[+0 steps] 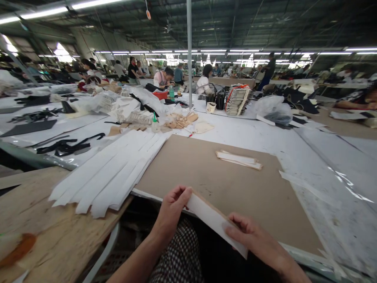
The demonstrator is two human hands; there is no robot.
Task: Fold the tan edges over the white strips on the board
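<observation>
Between my two hands, over the table's front edge, is a white strip with a tan border (210,214), slanting down to the right. My left hand (173,208) pinches its upper left end between thumb and fingers. Near the lower right end, my right hand (246,234) grips it, thumb on the white face and fingers behind. Beyond them, a small pile of similar tan-edged white strips (238,159) lies on a brown board (188,165). To the left, long white strips (118,169) lie fanned out in overlapping rows.
A wooden board (67,232) lies at the lower left. Behind the brown board are tan pieces (181,120), a green-tipped bottle (155,124) and a bundled stack (238,100). Black straps (69,145) lie on the left. A pole (189,55) rises mid-table; several people work farther back.
</observation>
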